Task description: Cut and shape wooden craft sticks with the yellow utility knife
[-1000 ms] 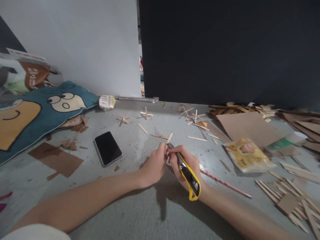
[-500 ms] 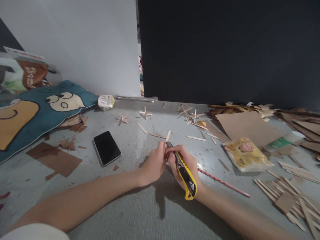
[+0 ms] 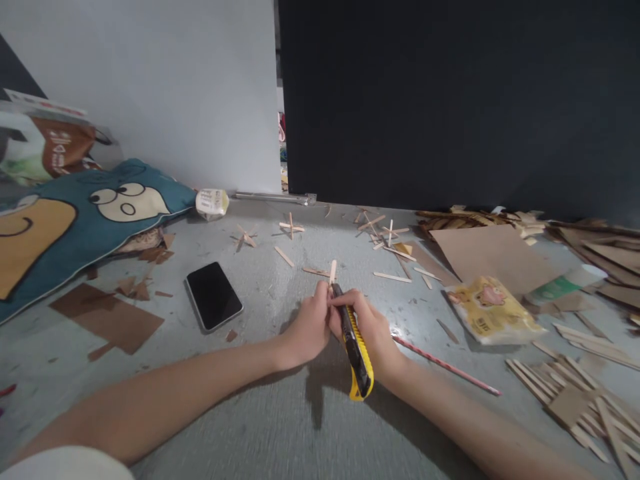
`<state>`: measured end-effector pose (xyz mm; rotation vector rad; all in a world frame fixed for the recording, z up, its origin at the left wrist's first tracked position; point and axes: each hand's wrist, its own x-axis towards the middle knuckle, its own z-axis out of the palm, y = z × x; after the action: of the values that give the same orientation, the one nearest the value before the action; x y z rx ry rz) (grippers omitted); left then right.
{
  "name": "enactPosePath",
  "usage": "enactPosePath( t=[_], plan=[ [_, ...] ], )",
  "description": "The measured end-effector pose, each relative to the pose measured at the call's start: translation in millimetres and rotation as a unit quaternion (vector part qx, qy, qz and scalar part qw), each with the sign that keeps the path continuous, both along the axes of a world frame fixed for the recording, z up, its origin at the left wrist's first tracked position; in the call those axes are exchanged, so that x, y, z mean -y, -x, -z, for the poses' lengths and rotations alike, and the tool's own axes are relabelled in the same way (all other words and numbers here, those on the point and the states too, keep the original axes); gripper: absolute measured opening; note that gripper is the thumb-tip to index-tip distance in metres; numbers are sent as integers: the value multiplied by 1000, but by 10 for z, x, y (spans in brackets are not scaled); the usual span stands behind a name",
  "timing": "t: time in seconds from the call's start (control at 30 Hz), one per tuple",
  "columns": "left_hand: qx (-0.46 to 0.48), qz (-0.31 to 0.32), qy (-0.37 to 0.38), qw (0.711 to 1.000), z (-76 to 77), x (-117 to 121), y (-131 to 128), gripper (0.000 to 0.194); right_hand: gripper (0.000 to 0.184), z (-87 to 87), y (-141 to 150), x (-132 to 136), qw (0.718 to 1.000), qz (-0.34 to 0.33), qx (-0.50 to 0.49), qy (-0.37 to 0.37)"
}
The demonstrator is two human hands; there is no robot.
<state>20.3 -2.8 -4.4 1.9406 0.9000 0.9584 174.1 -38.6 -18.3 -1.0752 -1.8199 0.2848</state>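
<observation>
Upright between my fingers is a wooden craft stick [image 3: 333, 269], pinched by my left hand [image 3: 311, 327]; its lower end is hidden by the fingers. My right hand [image 3: 367, 327] is wrapped round a yellow and black utility knife [image 3: 359, 357], whose front end meets the stick beside my left fingertips. The blade itself is too small to make out. Both hands are close together above the grey table [image 3: 260, 420]. Just beyond them a loose craft stick [image 3: 318, 271] lies flat, and a crossed-stick piece [image 3: 291, 227] stands farther back.
A phone [image 3: 214, 296] lies left of my hands, near a brown cardboard piece [image 3: 113, 317] and a blue cushion [image 3: 115, 220]. To the right are a red pencil [image 3: 445, 364], a yellow packet [image 3: 493, 310], a glue stick [image 3: 567, 283] and a heap of craft sticks [image 3: 575, 400].
The knife's handle has swung left with my right hand, coming closer to upright in view. The held stick has turned from a rightward lean to nearly straight up.
</observation>
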Motion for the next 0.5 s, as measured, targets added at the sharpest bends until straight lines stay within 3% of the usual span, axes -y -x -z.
enactPosePath(
  t=[0.13,0.5],
  plan=[
    [14,-2,-6,1000,-17,14,-10,25,13,20,-5,-15,1000,-3,-10,-2],
    [29,11,-3,1000,45,15,5,30,6,-169,117,63,997,37,-62,-30]
  ],
)
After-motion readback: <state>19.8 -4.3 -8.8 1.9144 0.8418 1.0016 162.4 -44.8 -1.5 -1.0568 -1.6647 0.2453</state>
